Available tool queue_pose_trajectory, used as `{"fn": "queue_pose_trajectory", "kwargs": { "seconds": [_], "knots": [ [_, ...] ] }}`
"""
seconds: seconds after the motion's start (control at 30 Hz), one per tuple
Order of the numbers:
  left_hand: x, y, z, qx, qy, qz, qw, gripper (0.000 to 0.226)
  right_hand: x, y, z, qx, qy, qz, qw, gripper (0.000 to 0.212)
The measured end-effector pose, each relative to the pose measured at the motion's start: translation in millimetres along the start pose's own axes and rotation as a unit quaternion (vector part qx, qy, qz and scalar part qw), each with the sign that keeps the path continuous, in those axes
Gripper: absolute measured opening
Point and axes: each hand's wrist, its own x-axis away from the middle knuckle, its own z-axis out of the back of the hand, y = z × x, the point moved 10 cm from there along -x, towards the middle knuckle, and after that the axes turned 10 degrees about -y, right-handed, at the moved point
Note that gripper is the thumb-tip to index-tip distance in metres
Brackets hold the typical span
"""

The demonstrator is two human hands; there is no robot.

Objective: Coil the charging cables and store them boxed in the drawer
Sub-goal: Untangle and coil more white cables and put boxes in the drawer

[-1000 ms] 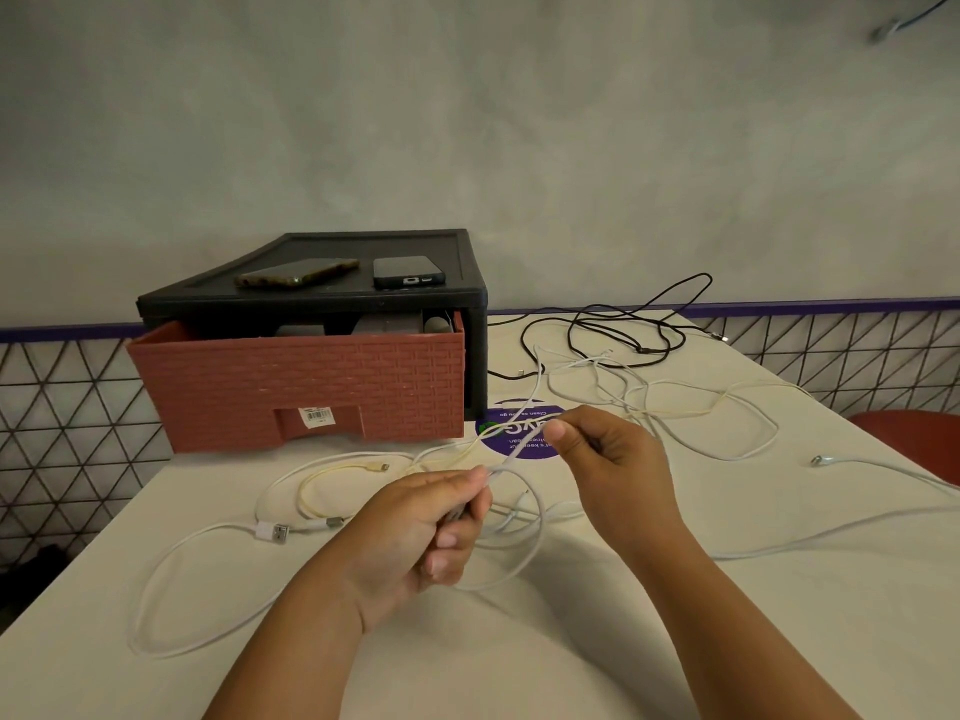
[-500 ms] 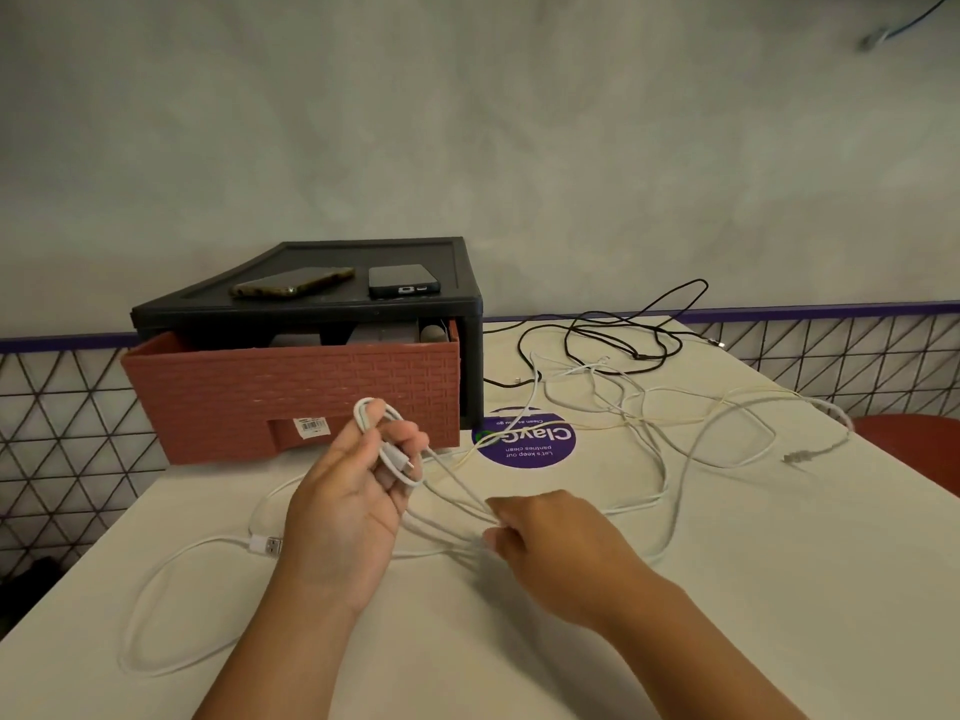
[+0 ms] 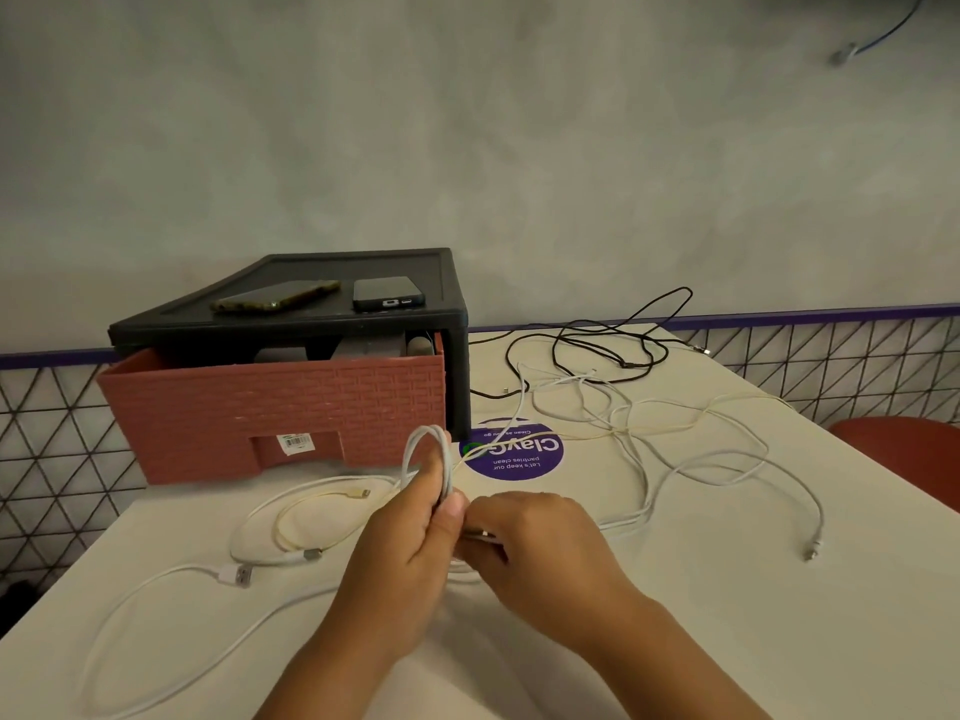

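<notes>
Left hand (image 3: 410,553) grips a small coil of white cable (image 3: 428,449), whose loops stand up above its thumb. The right hand (image 3: 540,548) touches it on the right, fingers curled and pinching the strand that feeds the coil, though its fingertips are mostly hidden. Both hands are low over the desk (image 3: 727,615).

The main risk, I judge, lies beyond the right hand and to its right. The free length runs from the coil across the purple sticker (image 3: 511,452) into a loose tangle of other white cables (image 3: 649,444), and I cannot tell which strand there is its own. Drawing in the next loop could drag that tangle along, tighten a crossing into a knot, or snag the plug (image 3: 810,550) lying well to the right. The black cable (image 3: 597,350) farther off could be pulled in too.

The coil itself is a second risk. It is held at its lower side only, so a tug from a snag might spring the loops open or pull them out of the left hand. Just left of that hand lie a yellowish cable (image 3: 322,504) and a USB plug (image 3: 236,574), near enough to be swept into a loop by mistake.

The drawer (image 3: 270,423) stands pulled open ahead of the left hand. I cannot tell whether the grey shapes in it are boxes.
</notes>
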Motion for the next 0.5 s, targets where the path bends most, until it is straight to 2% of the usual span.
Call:
{"fn": "queue_pose_trajectory", "kwargs": {
  "seconds": [0.07,0.23,0.33,0.4,0.5],
  "knots": [
    [-0.2,-0.4,-3.4,-0.009,-0.014,0.008,1.0,0.04,1.1,5.5,13.2,0.021,0.057,-0.009,0.998,0.027],
    [-1.6,-5.8,-13.6,-0.024,-0.054,0.023,0.998,0.044,4.9,19.6,33.5,0.079,0.139,-0.027,0.987,0.021],
    [-1.6,-5.2,-13.0,-0.038,-0.037,0.012,0.999,0.032,8.6,18.9,41.6,0.109,0.172,-0.03,0.979,0.018],
    [-1.3,-1.4,-8.5,-0.017,-0.014,0.005,1.0,0.042,11.8,19.0,48.4,0.123,0.203,-0.027,0.971,0.009],
    [-2.1,3.9,-3.7,0.083,0.007,0.008,0.997,0.046,20.5,28.6,63.4,0.13,0.252,-0.052,0.958,0.028]
  ]
}}
